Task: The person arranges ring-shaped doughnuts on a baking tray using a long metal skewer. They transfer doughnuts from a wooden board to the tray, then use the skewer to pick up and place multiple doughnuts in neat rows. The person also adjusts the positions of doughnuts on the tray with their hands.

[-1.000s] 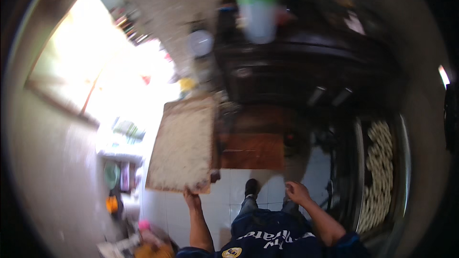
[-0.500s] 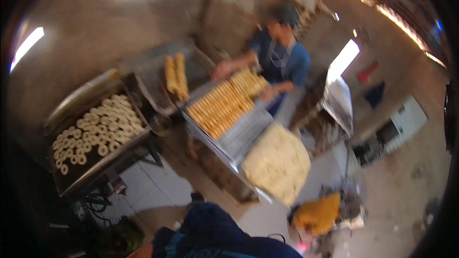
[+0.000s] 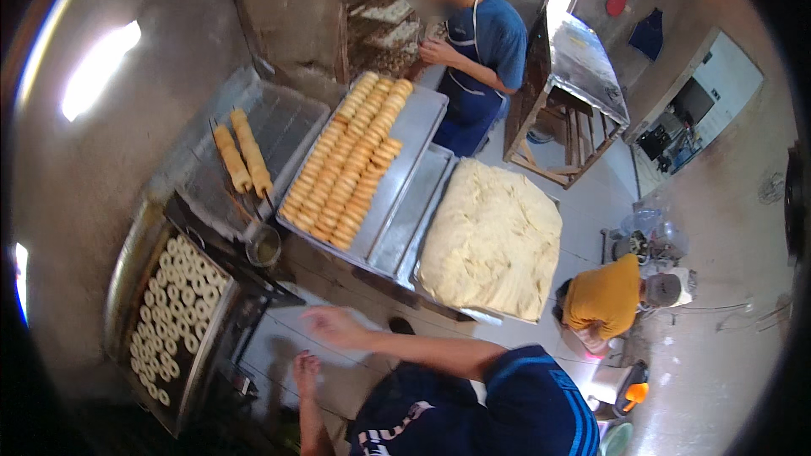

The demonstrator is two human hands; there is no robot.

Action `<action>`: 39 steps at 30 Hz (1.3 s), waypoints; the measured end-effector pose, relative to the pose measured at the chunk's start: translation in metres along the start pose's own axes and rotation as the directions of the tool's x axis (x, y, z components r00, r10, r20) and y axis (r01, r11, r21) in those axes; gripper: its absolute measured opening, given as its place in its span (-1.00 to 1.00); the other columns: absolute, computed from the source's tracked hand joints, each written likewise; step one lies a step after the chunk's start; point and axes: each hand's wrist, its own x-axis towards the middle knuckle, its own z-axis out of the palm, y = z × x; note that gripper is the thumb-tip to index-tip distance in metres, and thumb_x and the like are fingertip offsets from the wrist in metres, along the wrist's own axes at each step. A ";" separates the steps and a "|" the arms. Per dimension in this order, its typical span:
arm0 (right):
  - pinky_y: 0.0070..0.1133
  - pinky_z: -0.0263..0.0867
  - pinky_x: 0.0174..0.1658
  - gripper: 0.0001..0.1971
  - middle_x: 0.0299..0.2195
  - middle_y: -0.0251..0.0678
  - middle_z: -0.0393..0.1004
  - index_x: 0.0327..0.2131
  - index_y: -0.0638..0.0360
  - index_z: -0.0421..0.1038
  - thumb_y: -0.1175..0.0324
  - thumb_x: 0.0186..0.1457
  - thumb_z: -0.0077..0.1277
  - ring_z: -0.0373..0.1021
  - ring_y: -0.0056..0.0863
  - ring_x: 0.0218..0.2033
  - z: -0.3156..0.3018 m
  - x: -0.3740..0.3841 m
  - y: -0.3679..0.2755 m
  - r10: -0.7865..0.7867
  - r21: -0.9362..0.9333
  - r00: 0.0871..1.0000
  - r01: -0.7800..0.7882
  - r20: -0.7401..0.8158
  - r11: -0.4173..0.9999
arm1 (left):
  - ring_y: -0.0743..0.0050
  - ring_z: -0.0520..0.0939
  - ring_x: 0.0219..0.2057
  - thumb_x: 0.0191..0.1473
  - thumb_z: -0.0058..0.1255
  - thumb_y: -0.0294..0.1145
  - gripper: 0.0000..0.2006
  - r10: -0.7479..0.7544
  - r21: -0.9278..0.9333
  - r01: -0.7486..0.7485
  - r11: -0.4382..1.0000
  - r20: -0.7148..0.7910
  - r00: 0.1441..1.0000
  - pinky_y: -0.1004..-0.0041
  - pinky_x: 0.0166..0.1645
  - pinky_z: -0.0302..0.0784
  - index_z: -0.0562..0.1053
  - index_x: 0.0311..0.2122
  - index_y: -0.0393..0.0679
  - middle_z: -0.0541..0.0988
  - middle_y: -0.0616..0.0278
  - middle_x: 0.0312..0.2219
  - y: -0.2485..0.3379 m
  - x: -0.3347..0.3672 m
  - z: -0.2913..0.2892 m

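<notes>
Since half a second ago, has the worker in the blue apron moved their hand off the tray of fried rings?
Yes. The co-worker's hand was stretched out over the tray of fried rings; it has drawn back toward their chest, beyond the tray's far end.

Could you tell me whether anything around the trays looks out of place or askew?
The dough tray looks odd: its pale dough fills it edge to edge, hiding the rim, and its near corner hangs past the table over the floor. The fried rings lie in tidy rows. Both hands, left and right, are empty.
</notes>
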 end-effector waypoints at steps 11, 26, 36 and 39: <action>-0.61 0.47 -0.28 -0.83 -0.34 -0.36 0.64 -0.03 0.17 0.62 0.38 0.43 0.09 0.55 -0.61 -0.32 -0.302 -0.134 0.073 0.408 0.174 0.486 -0.455 -0.773 0.873 | 0.30 0.76 -0.05 0.54 0.00 -0.18 -0.65 -0.208 0.317 0.124 0.940 0.247 0.946 0.40 -0.01 0.68 0.53 0.20 -0.21 0.70 0.09 -0.07 0.058 0.065 0.197; -0.56 0.45 -0.31 -0.76 -0.35 -0.39 0.61 0.03 0.19 0.59 0.31 0.46 0.04 0.49 -0.64 -0.39 -0.131 -0.013 0.068 0.510 0.276 0.748 -0.430 -0.425 0.860 | 0.22 0.76 -0.03 0.54 -0.02 -0.06 -0.59 -0.197 0.301 0.140 0.943 0.169 0.966 0.27 0.07 0.67 0.49 0.25 -0.14 0.69 0.07 -0.02 0.102 0.052 0.089; -0.59 0.48 -0.29 -0.75 -0.29 -0.39 0.59 0.08 0.22 0.54 0.31 0.50 0.01 0.49 -0.64 -0.35 -0.094 -0.021 0.037 0.517 0.296 0.708 -0.424 -0.481 0.856 | 0.29 0.76 -0.09 0.52 0.03 -0.10 -0.61 -0.235 0.261 0.161 0.952 0.283 0.930 0.28 0.05 0.69 0.51 0.20 -0.20 0.70 0.10 -0.07 0.105 0.063 0.052; -0.59 0.48 -0.29 -0.75 -0.28 -0.39 0.60 0.09 0.19 0.54 0.30 0.51 0.01 0.48 -0.66 -0.38 -0.106 -0.026 0.028 0.462 0.269 0.689 -0.376 -0.559 0.887 | 0.32 0.76 -0.09 0.53 0.03 -0.10 -0.62 -0.237 0.294 0.144 0.945 0.312 0.920 0.30 0.04 0.69 0.51 0.19 -0.19 0.70 0.10 -0.07 0.114 0.073 0.063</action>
